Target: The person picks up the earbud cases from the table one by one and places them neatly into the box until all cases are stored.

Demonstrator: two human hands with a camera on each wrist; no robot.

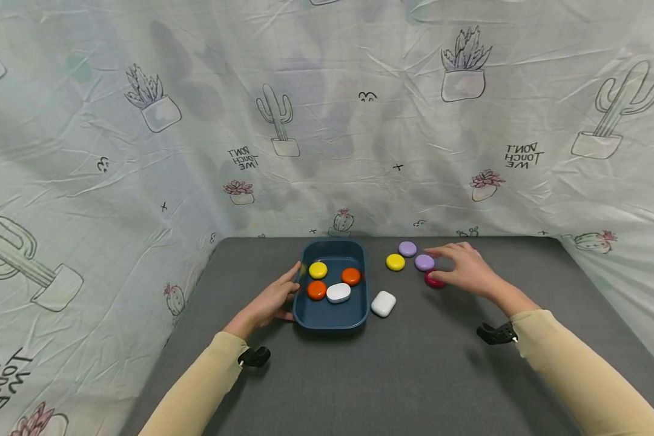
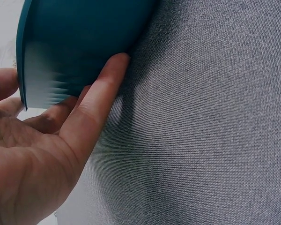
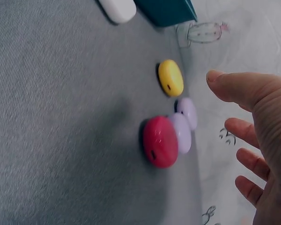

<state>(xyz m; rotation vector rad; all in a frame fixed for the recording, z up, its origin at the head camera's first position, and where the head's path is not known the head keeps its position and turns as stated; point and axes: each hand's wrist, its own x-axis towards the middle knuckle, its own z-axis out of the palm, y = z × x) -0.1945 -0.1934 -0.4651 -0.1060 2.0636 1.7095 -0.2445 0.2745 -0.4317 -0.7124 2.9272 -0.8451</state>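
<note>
A dark blue rectangular box point(image 1: 331, 320) sits on the grey table. Inside it lie a yellow disc point(image 1: 318, 270), two orange discs point(image 1: 351, 277) and a white oval piece point(image 1: 338, 293). My left hand point(image 1: 272, 301) touches the box's left side, its fingers resting along the outer wall point(image 2: 84, 42). Over to the right, my right hand point(image 1: 471, 271) hovers above a glossy red disc point(image 3: 160, 141), thumb and fingers spread apart with nothing between them. Two lilac discs point(image 1: 424, 262) and another yellow disc point(image 3: 171, 78) lie beside the red one.
A white rounded piece point(image 1: 383, 304) lies just right of the box. Behind the table's far edge hangs a pale curtain point(image 1: 327, 121) printed with potted cacti. Each wrist wears a black strap point(image 1: 497, 333).
</note>
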